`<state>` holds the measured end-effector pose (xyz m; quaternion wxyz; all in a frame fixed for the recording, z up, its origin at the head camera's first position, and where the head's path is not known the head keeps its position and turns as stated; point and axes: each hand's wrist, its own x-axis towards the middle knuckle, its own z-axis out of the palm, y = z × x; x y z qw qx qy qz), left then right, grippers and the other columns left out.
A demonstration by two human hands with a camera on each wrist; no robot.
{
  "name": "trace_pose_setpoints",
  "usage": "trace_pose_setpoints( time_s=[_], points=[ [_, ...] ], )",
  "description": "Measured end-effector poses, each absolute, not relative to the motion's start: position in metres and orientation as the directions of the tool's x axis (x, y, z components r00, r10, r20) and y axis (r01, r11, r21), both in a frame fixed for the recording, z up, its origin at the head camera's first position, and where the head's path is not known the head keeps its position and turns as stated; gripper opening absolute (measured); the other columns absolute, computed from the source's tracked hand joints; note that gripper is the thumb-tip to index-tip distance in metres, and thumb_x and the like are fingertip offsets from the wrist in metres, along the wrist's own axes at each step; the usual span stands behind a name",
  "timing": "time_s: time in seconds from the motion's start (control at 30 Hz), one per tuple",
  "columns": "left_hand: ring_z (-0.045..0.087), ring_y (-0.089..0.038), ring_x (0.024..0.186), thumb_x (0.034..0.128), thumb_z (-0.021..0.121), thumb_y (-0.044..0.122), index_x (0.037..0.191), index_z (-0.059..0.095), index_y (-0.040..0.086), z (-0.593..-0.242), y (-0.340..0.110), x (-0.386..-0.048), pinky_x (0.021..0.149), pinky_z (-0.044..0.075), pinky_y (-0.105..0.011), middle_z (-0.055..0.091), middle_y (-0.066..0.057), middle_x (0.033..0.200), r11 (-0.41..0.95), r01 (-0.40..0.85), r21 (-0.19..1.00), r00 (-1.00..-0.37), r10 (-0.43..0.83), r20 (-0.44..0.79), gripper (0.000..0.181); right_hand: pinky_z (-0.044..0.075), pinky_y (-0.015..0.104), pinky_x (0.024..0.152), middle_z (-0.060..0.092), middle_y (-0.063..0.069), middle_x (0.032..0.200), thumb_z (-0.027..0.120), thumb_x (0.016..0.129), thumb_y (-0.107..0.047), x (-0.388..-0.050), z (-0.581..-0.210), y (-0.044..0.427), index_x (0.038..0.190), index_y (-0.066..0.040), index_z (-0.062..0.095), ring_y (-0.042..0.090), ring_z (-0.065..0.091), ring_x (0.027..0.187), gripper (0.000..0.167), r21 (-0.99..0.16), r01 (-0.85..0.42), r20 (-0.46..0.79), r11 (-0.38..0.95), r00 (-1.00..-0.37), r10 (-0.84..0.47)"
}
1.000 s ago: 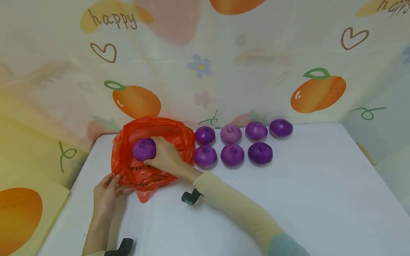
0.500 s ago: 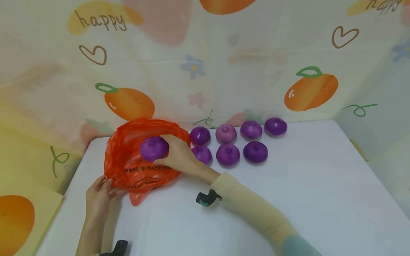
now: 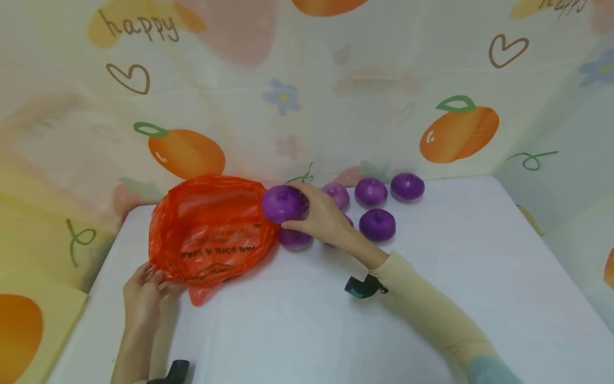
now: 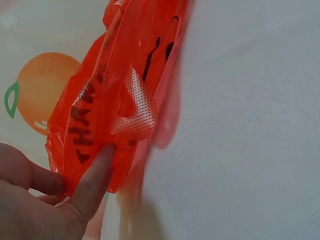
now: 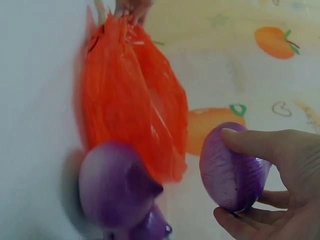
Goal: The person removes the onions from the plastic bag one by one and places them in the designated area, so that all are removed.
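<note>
My right hand (image 3: 322, 213) holds a purple onion (image 3: 282, 204) between thumb and fingers, at the right rim of an open orange-red plastic bag (image 3: 211, 250). In the right wrist view, that onion (image 5: 222, 172) is off the table, beside the bag. My left hand (image 3: 143, 298) pinches the bag's near left edge. The left wrist view shows thumb and fingers at the film (image 4: 107, 125). Below the held onion lies another onion (image 3: 295, 239) against the bag. Others stand to its right, partly hidden by my right hand.
Along the back of the white table (image 3: 297, 330) stand a dark onion (image 3: 377, 225) in front and two more onions (image 3: 371, 192) behind, towards the right. A fruit-printed cloth (image 3: 336, 106) hangs directly behind the table.
My right hand has carried the onion rightwards, from over the bag's opening to its right rim by the other onions. The left hand keeps its hold on the bag. The head view has shifted slightly.
</note>
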<state>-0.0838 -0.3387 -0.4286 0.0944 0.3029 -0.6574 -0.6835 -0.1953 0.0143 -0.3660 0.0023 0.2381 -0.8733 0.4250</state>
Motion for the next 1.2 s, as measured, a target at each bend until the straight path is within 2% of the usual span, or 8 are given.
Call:
trace_pose_setpoints(
  time_s=[0.13,0.3,0.37,0.47,0.6,0.77,1.0,1.2],
  points=[
    [0.062,-0.003,0.068,0.1023,0.039,0.004,0.146,0.038,-0.002,-0.428,-0.34,-0.084,0.061,0.056,-0.017,0.061,0.014,0.089,-0.108,-0.284,0.953,-0.789,-0.538,-0.296,0.044,0.051,0.038,0.097,0.052,0.007,0.141,0.085,0.076,-0.03,-0.195,-0.368,0.036,0.146,-0.012,0.043,0.025,0.06,0.114,0.084,-0.749,-0.389,0.185,0.536,-0.9,-0.395],
    [0.062,-0.003,0.071,0.1027,0.039,0.005,0.148,0.037,-0.001,-0.428,-0.34,-0.085,0.063,0.056,-0.016,0.061,0.014,0.092,-0.096,-0.305,0.947,-0.791,-0.529,-0.308,0.046,0.051,0.043,0.096,0.054,0.01,0.137,0.086,0.075,-0.029,-0.194,-0.373,0.07,0.143,-0.008,0.046,0.028,0.06,0.11,0.082,-0.761,-0.372,0.21,0.531,-0.917,-0.34],
    [0.062,-0.003,0.069,0.1025,0.039,0.004,0.147,0.037,-0.002,-0.428,-0.34,-0.085,0.063,0.056,-0.017,0.061,0.014,0.09,-0.101,-0.306,0.946,-0.79,-0.528,-0.312,0.045,0.048,0.044,0.1,0.054,0.011,0.138,0.087,0.075,-0.025,-0.194,-0.373,0.086,0.142,-0.007,0.047,0.028,0.058,0.117,0.08,-0.786,-0.359,0.225,0.503,-0.925,-0.308],
    [0.062,-0.003,0.068,0.1021,0.04,0.004,0.146,0.038,-0.002,-0.429,-0.339,-0.086,0.063,0.056,-0.017,0.062,0.015,0.086,-0.116,-0.31,0.944,-0.786,-0.527,-0.323,0.044,0.052,0.045,0.093,0.055,0.013,0.136,0.087,0.074,-0.021,-0.196,-0.372,0.114,0.141,-0.006,0.048,0.031,0.06,0.113,0.079,-0.798,-0.337,0.234,0.499,-0.937,-0.259],
    [0.063,-0.001,0.069,0.1025,0.043,0.008,0.146,0.037,-0.002,-0.43,-0.34,-0.085,0.064,0.056,-0.016,0.062,0.017,0.084,-0.106,-0.323,0.94,-0.788,-0.52,-0.33,0.045,0.052,0.049,0.093,0.054,0.019,0.137,0.087,0.075,-0.023,-0.196,-0.375,0.15,0.142,-0.002,0.046,0.036,0.06,0.112,0.081,-0.765,-0.292,0.22,0.573,-0.956,-0.194],
    [0.064,0.0,0.07,0.1027,0.046,0.015,0.151,0.031,0.0,-0.432,-0.342,-0.083,0.064,0.055,-0.015,0.062,0.018,0.084,-0.081,-0.338,0.938,-0.794,-0.51,-0.33,0.053,0.043,0.055,0.102,0.047,0.028,0.141,0.084,0.079,-0.023,-0.188,-0.382,0.188,0.144,0.005,0.041,0.044,0.053,0.122,0.083,-0.748,-0.224,0.191,0.625,-0.974,-0.12],
    [0.065,0.001,0.068,0.102,0.05,0.018,0.154,0.028,0.004,-0.431,-0.345,-0.08,0.063,0.055,-0.015,0.061,0.018,0.082,-0.077,-0.349,0.934,-0.781,-0.526,-0.335,0.058,0.044,0.054,0.1,0.046,0.031,0.14,0.082,0.08,-0.017,-0.178,-0.393,0.224,0.144,0.01,0.038,0.044,0.049,0.124,0.082,-0.746,-0.213,0.201,0.631,-0.975,-0.091],
    [0.065,0.0,0.068,0.1016,0.051,0.018,0.153,0.03,0.006,-0.431,-0.347,-0.079,0.062,0.055,-0.015,0.062,0.018,0.083,-0.098,-0.32,0.942,-0.774,-0.546,-0.32,0.057,0.044,0.058,0.098,0.046,0.036,0.137,0.082,0.08,-0.015,-0.178,-0.405,0.245,0.141,0.014,0.037,0.049,0.049,0.121,0.081,-0.694,-0.179,0.176,0.697,-0.981,-0.078]
  ],
)
